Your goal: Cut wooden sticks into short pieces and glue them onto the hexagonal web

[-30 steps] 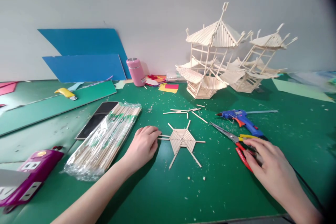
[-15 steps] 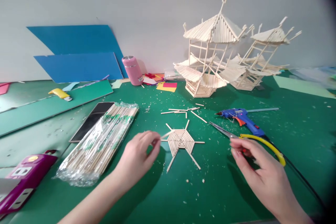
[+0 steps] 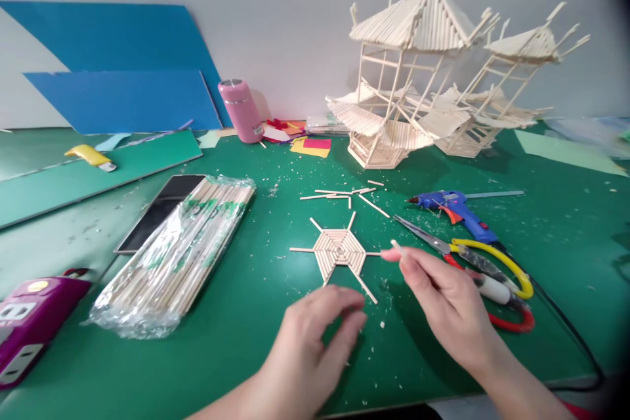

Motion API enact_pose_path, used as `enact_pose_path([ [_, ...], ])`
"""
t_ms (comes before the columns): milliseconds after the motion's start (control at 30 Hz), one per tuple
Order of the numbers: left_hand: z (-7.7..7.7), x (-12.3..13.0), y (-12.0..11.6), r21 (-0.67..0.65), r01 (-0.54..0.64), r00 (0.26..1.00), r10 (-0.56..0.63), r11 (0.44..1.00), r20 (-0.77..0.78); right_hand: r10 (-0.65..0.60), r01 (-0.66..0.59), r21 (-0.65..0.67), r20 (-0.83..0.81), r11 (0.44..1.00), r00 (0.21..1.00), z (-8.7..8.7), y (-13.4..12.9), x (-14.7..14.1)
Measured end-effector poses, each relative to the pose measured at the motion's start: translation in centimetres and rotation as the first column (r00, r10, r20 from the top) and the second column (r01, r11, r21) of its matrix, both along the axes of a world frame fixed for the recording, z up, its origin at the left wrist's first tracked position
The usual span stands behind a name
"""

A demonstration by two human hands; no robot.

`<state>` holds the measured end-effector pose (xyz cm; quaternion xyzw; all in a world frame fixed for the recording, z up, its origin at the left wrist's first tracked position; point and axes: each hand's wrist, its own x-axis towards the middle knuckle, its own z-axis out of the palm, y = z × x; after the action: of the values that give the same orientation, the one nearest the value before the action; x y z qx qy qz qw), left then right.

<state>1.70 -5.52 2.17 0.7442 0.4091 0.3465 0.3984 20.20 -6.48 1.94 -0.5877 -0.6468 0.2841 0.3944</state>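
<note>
My right hand (image 3: 438, 295) pinches a short wooden stick (image 3: 395, 245), whose pale tip pokes out above the thumb and forefinger. It is just right of a flat hexagonal web of sticks (image 3: 339, 254), by the end of one spoke. My left hand (image 3: 319, 341) is in front of the web, its thumb and fingers curved and slightly apart, with nothing visible between them. The left fingers hide part of the web's lower left spoke. Beside my right hand lie long-nosed pliers (image 3: 423, 234) with red and yellow handles, partly behind the hand.
A blue glue gun (image 3: 455, 207) with a cord lies behind the pliers. Loose sticks (image 3: 339, 194) lie beyond the web. Bagged sticks (image 3: 182, 256), a phone (image 3: 152, 216) and a purple power strip (image 3: 39, 321) are left. Stick pavilions (image 3: 394, 111) and a pink bottle (image 3: 241, 111) stand behind.
My left hand has moved right and nearer to me, away from the web's left side. My right hand has come left from the pliers, with a stick tip now showing. The view has shifted.
</note>
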Motion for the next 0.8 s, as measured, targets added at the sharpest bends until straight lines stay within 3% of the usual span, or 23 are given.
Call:
enact_pose_path([
  [100,0.4,-2.1,2.5,0.173,-0.142,0.982,0.161,0.975,-0.101,0.082,-0.07,-0.07,0.188,0.995,0.979,-0.1,1.4,0.8],
  [167,0.4,-2.9,4.3,0.205,-0.178,0.962,0.214,0.963,-0.169,0.152,-0.124,-0.115,0.276,0.986,0.949,-0.2,2.2,0.7],
  [367,-1.5,-2.1,7.1,0.248,-0.067,0.973,0.119,0.966,-0.197,0.268,-0.28,-0.004,0.304,0.96,0.914,-0.9,3.6,-0.7],
  [567,-3.6,-1.7,7.4,0.333,0.0,0.982,0.064,0.943,-0.18,0.173,-0.243,0.163,0.352,0.956,0.92,-3.0,3.3,-1.1],
  [800,-3.8,-2.0,7.8,0.327,0.073,0.98,-0.007,0.942,-0.197,0.204,-0.273,0.148,0.366,0.95,0.908,-3.5,3.0,-1.0],
])
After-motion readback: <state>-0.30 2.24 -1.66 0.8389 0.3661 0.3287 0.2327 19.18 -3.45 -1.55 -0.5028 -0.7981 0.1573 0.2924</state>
